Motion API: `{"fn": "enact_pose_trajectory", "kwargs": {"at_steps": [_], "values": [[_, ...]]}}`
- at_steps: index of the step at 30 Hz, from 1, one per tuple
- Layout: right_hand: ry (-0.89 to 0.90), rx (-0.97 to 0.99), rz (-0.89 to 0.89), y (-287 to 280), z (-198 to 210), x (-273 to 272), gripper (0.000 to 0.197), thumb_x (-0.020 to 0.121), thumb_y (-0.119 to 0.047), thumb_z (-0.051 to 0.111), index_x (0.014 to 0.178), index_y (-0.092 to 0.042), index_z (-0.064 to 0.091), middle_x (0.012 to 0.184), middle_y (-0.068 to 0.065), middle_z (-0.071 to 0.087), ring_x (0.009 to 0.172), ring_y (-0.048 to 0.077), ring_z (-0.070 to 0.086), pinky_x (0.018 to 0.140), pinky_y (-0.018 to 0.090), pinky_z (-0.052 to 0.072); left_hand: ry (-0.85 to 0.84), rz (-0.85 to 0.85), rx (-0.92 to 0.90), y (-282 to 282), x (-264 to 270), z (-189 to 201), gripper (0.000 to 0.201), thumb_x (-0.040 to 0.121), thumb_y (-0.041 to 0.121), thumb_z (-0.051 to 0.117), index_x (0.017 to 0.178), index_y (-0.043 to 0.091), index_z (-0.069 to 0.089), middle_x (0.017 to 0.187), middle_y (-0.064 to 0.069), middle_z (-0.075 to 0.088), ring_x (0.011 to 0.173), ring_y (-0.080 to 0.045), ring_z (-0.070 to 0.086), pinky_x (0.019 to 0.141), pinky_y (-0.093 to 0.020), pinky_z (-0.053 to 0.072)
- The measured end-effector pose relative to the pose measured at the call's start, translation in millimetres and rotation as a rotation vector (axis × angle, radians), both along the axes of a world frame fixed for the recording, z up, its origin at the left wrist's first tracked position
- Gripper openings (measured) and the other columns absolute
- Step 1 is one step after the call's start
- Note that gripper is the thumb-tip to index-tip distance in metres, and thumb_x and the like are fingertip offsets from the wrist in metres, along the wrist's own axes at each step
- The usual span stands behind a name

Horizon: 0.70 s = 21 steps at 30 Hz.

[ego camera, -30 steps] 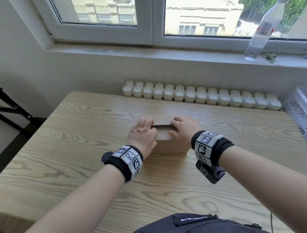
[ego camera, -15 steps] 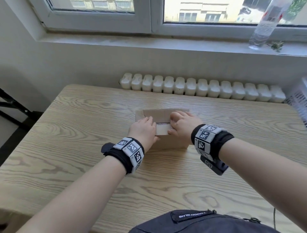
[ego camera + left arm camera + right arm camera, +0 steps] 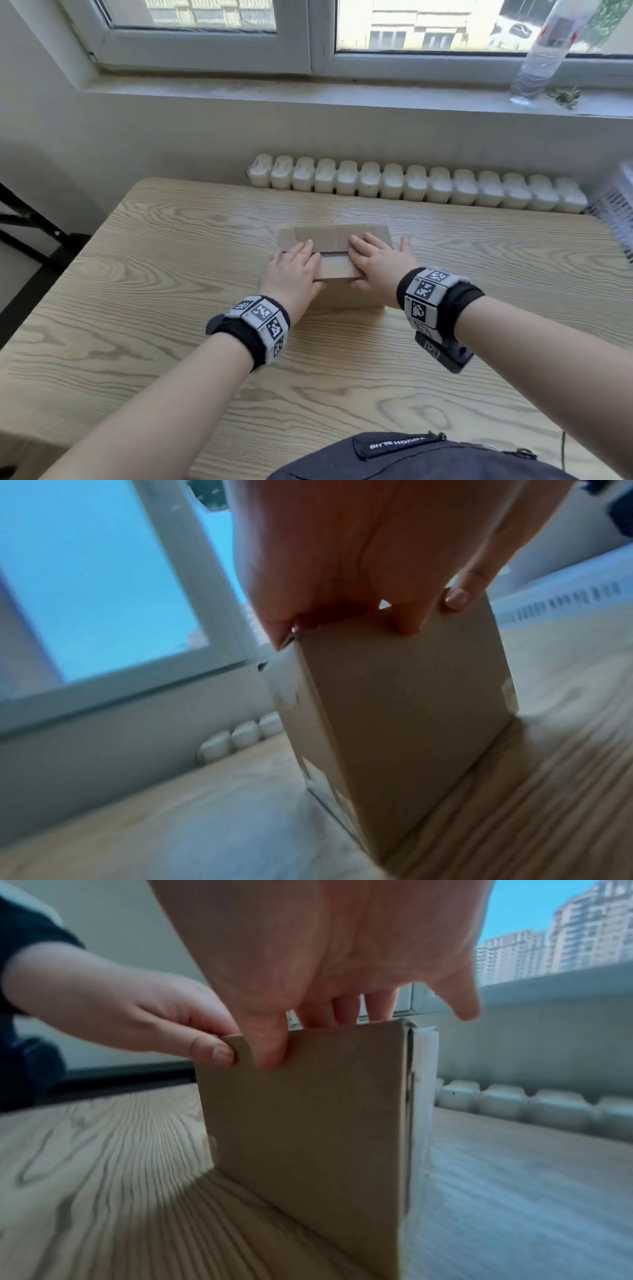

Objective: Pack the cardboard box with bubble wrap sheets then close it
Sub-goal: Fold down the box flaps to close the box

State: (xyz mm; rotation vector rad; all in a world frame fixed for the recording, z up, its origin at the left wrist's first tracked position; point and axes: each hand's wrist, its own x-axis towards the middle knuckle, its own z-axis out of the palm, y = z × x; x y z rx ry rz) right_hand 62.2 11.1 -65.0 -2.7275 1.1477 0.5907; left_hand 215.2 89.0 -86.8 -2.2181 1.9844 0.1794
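Top gap I saw a second ago is gone: flaps now flat on the box (image 3: 337,260), mid-table (image 3: 137,308). Left hand (image 3: 294,270) and right hand (image 3: 375,265) press down, fingers straight. Closing looks nearly done.

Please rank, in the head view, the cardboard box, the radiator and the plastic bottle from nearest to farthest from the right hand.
1. cardboard box: under the right hand, touching it.
2. radiator: beyond the table's far edge.
3. plastic bottle: on the windowsill, far right.
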Motion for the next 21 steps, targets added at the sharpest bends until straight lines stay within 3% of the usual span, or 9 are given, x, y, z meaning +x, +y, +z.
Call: {"fn": "enact_pose_trajectory", "kwargs": {"at_steps": [2, 5, 8, 13, 16, 21], "values": [[-0.134, 0.039, -0.061, 0, 0, -2, 0.066, 0.092, -0.042, 0.046, 0.149, -0.02, 0.02, 0.159, -0.009, 0.006, 0.148, 0.014, 0.002, 0.114, 0.06, 0.014, 0.055, 0.071, -0.042, 5, 2, -1, 0.063, 0.096, 0.049, 0.034, 0.15, 0.021, 0.014, 0.16, 0.004, 0.01, 0.148, -0.016, 0.006, 0.117, -0.047, 0.006], [-0.238, 0.046, -0.101, 1, -5, -2, 0.068, 0.09, -0.037, 0.052, 0.149, -0.022, 0.02, 0.159, -0.007, 0.011, 0.148, 0.014, 0.005, 0.117, 0.047, 0.019, 0.156, 0.11, -0.04, 5, 3, -3, 0.069, 0.096, 0.046, 0.039, 0.151, 0.018, 0.009, 0.161, -0.003, 0.009, 0.148, -0.021, 0.001, 0.118, -0.038, 0.012], [-0.19, 0.01, -0.098, 4, -12, -2, 0.069, 0.094, -0.042, 0.044, 0.151, -0.023, 0.009, 0.161, -0.003, 0.001, 0.149, 0.018, -0.002, 0.118, 0.049, 0.009, 0.086, 0.096, 0.034, -1, 4, -6, 0.069, 0.097, 0.047, 0.033, 0.152, 0.016, 0.003, 0.161, -0.009, -0.004, 0.148, -0.026, -0.006, 0.12, -0.038, 0.012], [-0.146, -0.053, -0.147, 1, -17, -9, 0.067, 0.099, -0.04, 0.031, 0.152, -0.014, -0.001, 0.16, 0.005, -0.007, 0.148, 0.02, -0.009, 0.12, 0.041, -0.009, 0.059, 0.037, 0.107, -21, -2, -6, 0.069, 0.099, 0.046, 0.028, 0.151, 0.014, -0.003, 0.16, -0.011, -0.011, 0.148, -0.028, -0.01, 0.12, -0.04, 0.008], [-0.139, -0.053, -0.212, -12, -18, -16, 0.069, 0.099, -0.04, 0.031, 0.151, -0.01, -0.003, 0.16, 0.008, -0.01, 0.148, 0.019, -0.011, 0.12, 0.036, -0.009, 0.048, -0.001, 0.116, -41, -11, -5, 0.07, 0.099, 0.047, 0.028, 0.151, 0.013, -0.004, 0.16, -0.009, -0.012, 0.147, -0.027, -0.012, 0.119, -0.041, 0.004], [-0.116, -0.066, -0.281, -40, -22, -22, 0.071, 0.099, -0.041, 0.03, 0.151, -0.006, -0.004, 0.159, 0.011, -0.011, 0.148, 0.021, -0.012, 0.121, 0.035, -0.007, -0.013, -0.048, 0.124, -77, -21, -2, 0.068, 0.099, 0.047, 0.021, 0.151, 0.012, -0.005, 0.16, -0.009, -0.011, 0.148, -0.025, -0.011, 0.12, -0.042, -0.004]]}}
